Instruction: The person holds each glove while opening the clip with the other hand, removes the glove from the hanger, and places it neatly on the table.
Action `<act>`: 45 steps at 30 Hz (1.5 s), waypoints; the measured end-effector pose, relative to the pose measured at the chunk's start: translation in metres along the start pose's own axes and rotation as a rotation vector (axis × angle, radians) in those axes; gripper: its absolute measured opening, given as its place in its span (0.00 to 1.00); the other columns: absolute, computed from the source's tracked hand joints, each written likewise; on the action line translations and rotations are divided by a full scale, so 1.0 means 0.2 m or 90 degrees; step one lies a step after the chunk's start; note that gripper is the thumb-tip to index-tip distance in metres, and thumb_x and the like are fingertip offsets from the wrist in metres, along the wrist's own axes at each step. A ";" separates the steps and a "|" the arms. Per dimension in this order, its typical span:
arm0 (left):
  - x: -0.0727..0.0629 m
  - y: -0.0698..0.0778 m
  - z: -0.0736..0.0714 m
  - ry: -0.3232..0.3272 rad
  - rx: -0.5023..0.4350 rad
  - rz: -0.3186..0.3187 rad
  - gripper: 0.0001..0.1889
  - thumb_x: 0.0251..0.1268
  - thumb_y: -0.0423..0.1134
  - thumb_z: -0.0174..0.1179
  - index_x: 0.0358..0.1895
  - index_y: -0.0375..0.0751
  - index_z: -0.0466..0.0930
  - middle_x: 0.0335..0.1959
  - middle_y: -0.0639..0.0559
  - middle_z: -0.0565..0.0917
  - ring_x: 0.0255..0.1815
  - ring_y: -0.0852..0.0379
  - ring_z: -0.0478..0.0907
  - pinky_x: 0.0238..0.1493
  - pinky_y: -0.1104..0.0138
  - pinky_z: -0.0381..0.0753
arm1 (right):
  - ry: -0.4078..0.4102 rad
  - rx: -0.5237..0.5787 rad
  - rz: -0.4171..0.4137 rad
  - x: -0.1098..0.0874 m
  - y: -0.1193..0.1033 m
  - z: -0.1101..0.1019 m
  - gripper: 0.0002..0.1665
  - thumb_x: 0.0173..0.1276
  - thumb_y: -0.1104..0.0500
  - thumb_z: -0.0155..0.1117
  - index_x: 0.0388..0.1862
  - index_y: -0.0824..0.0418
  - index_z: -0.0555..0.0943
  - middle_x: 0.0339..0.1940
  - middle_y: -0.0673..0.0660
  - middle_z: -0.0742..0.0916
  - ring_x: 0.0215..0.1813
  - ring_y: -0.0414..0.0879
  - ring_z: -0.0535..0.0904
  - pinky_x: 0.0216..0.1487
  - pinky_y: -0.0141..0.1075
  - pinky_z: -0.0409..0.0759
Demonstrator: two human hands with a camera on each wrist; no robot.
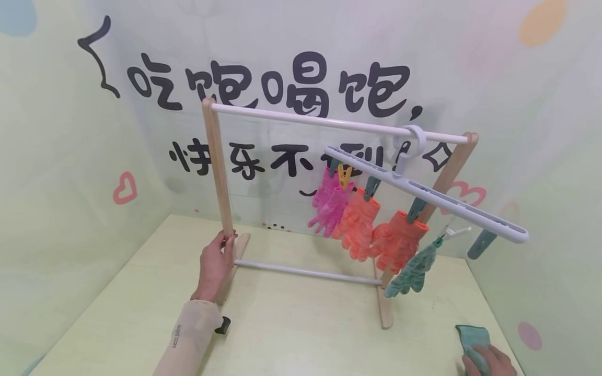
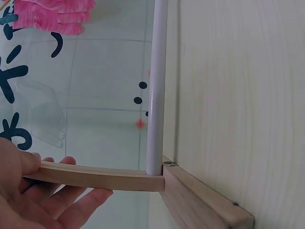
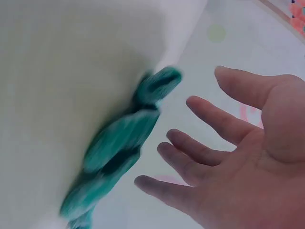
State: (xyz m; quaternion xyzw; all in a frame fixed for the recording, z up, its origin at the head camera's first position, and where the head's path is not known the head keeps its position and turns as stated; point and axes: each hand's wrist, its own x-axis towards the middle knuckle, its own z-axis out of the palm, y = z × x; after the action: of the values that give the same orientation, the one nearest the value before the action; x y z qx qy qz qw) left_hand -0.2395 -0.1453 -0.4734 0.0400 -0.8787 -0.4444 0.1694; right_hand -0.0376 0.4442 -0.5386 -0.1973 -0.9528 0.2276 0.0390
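My left hand (image 1: 216,267) grips the left wooden upright (image 1: 219,177) of a small drying rack, low down near its foot. In the left wrist view the thumb lies on one side of the upright and the fingers (image 2: 88,207) on the other. At the lower right of the head view, my right hand (image 1: 493,361) is at a green knit glove (image 1: 474,338) on the table. The right wrist view shows this hand (image 3: 248,157) with its fingers spread and relaxed beside the blurred green glove (image 3: 119,138), holding nothing.
From the rack's white top rail (image 1: 305,120) a grey hanger (image 1: 451,202) hangs tilted. Pegs hold pink gloves (image 1: 329,206), orange gloves (image 1: 398,241) and a green glove (image 1: 414,271) on it; a dark peg (image 1: 482,244) hangs bare at its right end. Printed walls enclose the table (image 1: 301,324).
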 end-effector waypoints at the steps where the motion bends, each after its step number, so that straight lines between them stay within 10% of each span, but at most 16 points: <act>1: 0.00 0.00 0.00 0.000 -0.001 0.001 0.16 0.85 0.41 0.48 0.62 0.40 0.79 0.63 0.32 0.84 0.62 0.33 0.84 0.47 0.48 0.86 | 0.012 0.016 -0.007 -0.01 -0.03 0.00 0.31 0.76 0.49 0.63 0.62 0.75 0.77 0.66 0.84 0.71 0.65 0.81 0.69 0.61 0.71 0.71; 9: 0.01 -0.01 0.01 -0.001 -0.001 0.008 0.16 0.85 0.42 0.48 0.62 0.39 0.79 0.62 0.32 0.84 0.64 0.33 0.83 0.53 0.43 0.86 | -0.129 0.061 0.001 0.05 -0.30 -0.16 0.36 0.82 0.46 0.54 0.75 0.72 0.66 0.76 0.80 0.65 0.76 0.77 0.60 0.73 0.71 0.63; 14: 0.01 -0.01 0.01 -0.004 -0.004 -0.008 0.16 0.85 0.42 0.48 0.63 0.40 0.79 0.63 0.33 0.83 0.66 0.33 0.81 0.56 0.42 0.84 | -0.102 0.135 -0.006 0.05 -0.50 -0.21 0.42 0.83 0.39 0.51 0.79 0.68 0.61 0.79 0.75 0.64 0.79 0.73 0.60 0.73 0.65 0.68; 17: 0.02 0.00 0.02 -0.004 -0.004 -0.018 0.16 0.85 0.42 0.48 0.64 0.41 0.79 0.65 0.34 0.83 0.66 0.33 0.81 0.56 0.42 0.84 | -0.055 0.187 -0.042 0.06 -0.61 -0.23 0.44 0.81 0.37 0.53 0.80 0.65 0.61 0.79 0.72 0.68 0.78 0.70 0.64 0.68 0.36 0.78; 21: 0.03 0.00 0.02 -0.006 0.000 -0.018 0.16 0.85 0.43 0.48 0.64 0.42 0.78 0.66 0.34 0.82 0.66 0.33 0.80 0.55 0.41 0.84 | -0.012 0.251 -0.126 0.09 -0.72 -0.25 0.42 0.81 0.43 0.57 0.81 0.66 0.60 0.79 0.72 0.70 0.77 0.69 0.66 0.49 0.08 0.66; 25: 0.03 0.00 0.02 -0.007 -0.004 -0.021 0.16 0.85 0.43 0.48 0.63 0.43 0.79 0.66 0.34 0.82 0.67 0.33 0.80 0.57 0.41 0.83 | -0.010 0.309 -0.179 0.12 -0.81 -0.26 0.43 0.82 0.49 0.58 0.85 0.64 0.53 0.82 0.70 0.66 0.80 0.66 0.63 0.53 0.07 0.65; 32: 0.01 -0.01 0.01 0.001 -0.002 -0.014 0.16 0.85 0.42 0.48 0.64 0.40 0.78 0.63 0.32 0.83 0.66 0.32 0.81 0.57 0.40 0.83 | 0.026 0.428 -0.240 0.14 -0.90 -0.22 0.39 0.80 0.59 0.61 0.84 0.56 0.57 0.73 0.44 0.75 0.69 0.21 0.67 0.58 0.12 0.71; 45: 0.00 -0.02 0.01 -0.010 -0.008 -0.022 0.17 0.86 0.43 0.47 0.65 0.42 0.78 0.64 0.33 0.83 0.67 0.33 0.80 0.58 0.41 0.84 | 0.039 0.575 -0.168 0.12 -0.96 -0.26 0.26 0.74 0.65 0.67 0.67 0.54 0.74 0.52 0.36 0.85 0.56 0.27 0.81 0.55 0.17 0.76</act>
State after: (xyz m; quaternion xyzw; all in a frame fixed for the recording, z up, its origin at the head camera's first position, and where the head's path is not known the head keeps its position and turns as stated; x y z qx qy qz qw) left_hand -0.2409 -0.1464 -0.4763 0.0507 -0.8764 -0.4530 0.1553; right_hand -0.1197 0.3179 -0.4053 -0.0441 -0.7739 0.6063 0.1776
